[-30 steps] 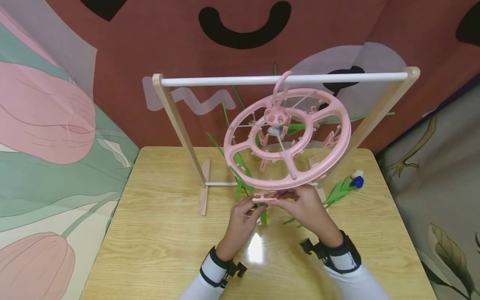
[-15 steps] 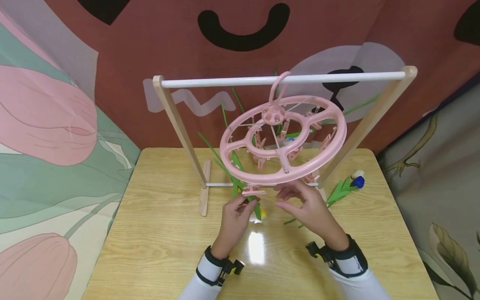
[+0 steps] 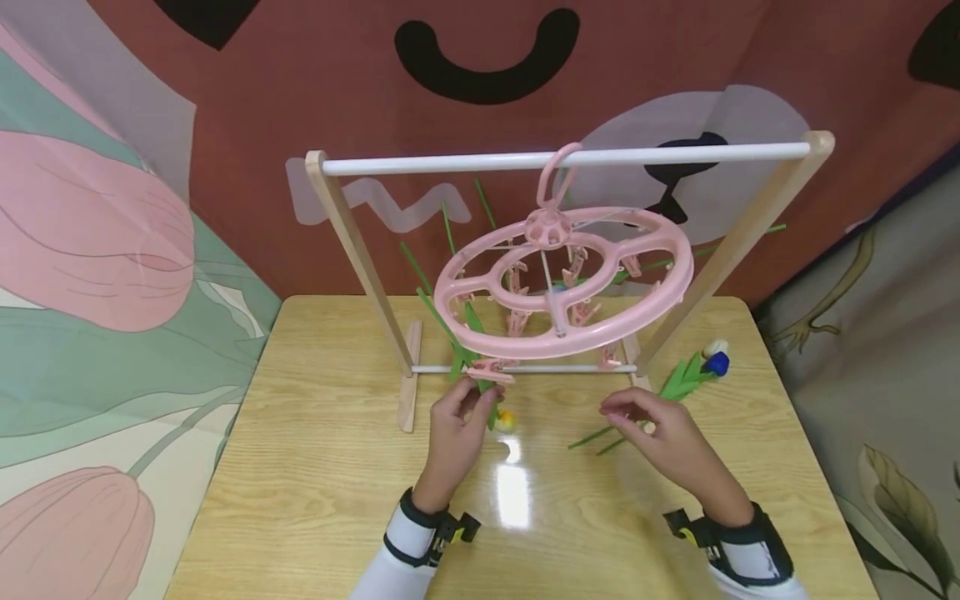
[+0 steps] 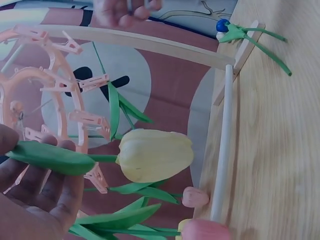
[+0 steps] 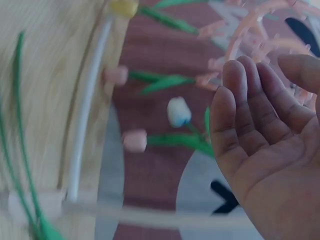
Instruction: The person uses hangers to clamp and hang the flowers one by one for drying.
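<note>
Back cloth [image 3: 300, 100] red-brn, w/ blk smile [image 3: 487, 87] & pale grey shapes [image 3: 697, 125]. L cloth [image 3: 45, 350] has lg pink tulip print [image 3: 90, 233] on grn/cream. R cloth [image 3: 817, 375] grey, w/ leaf print [image 3: 888, 492] & brn branch print [image 3: 832, 292]. Wood-grain table [image 3: 315, 500] btwn, pale yel-brn, far edge just by back cloth. Brt white reflection [image 3: 512, 496] nr table's ctr, approx. rectangular.

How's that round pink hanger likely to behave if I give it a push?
The pink hanger would likely swing or twist, since its hook hangs over the white rail. Its open, plastic-looking rings suggest it's stiff yet fairly light. The clips dangling beneath would probably jiggle.
</note>
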{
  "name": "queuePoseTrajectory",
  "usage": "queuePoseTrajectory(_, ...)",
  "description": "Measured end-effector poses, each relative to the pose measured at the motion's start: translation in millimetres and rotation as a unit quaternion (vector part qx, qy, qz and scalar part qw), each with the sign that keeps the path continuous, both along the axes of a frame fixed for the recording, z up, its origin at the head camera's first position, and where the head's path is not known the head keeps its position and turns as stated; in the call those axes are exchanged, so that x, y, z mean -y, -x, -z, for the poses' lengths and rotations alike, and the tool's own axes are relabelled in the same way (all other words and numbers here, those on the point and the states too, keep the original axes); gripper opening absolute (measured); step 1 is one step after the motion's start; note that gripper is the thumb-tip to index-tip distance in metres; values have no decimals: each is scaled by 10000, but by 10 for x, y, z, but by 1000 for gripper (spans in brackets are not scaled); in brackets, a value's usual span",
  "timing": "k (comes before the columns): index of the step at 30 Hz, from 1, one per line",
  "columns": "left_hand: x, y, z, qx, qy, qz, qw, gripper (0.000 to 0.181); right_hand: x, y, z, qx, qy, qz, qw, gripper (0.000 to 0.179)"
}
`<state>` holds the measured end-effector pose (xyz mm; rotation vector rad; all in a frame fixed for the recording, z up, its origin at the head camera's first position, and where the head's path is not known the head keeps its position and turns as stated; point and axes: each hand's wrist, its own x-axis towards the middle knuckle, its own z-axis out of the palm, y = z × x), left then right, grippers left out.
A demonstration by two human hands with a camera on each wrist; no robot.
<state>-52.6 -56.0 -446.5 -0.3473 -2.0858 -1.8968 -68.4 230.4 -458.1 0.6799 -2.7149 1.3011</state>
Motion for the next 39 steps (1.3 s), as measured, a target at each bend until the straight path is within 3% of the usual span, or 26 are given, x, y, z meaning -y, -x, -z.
queuePoseTrajectory(8, 39, -3, -6, -1, 24, -164, 9999, 16, -355, 3, 116, -423, -1042, 571, 9920, 14)
queuePoseTrajectory(15, 63, -5, 1, -65, 110, -221, 9997, 17, -562, 64, 253, -655, -1581, 727, 9826, 18)
queuePoseTrajectory(19, 74, 0, 47, -34, 79, -230, 9997, 21, -659, 100, 321, -699, -1747, 738, 9794, 20)
queuePoseTrajectory(22, 99, 31, 184, 10, 66, -240, 9997, 20, -737, 128, 382, -795, -1805, 688, 9779, 19)
queuePoseTrajectory(26, 107, 19, 140, 84, 138, -222, 9996, 20, -795, 172, 486, -1046, -1848, 590, 9754, 18)
queuePoseTrajectory(29, 100, -14, 13, 103, 220, -212, 9995, 21, -789, 203, 580, -1162, -2003, 513, 9715, 20)
queuePoseTrajectory(39, 107, -11, 67, -204, 360, -188, 9990, 26, -767, 268, 864, -1478, -2232, 618, 9615, 29)
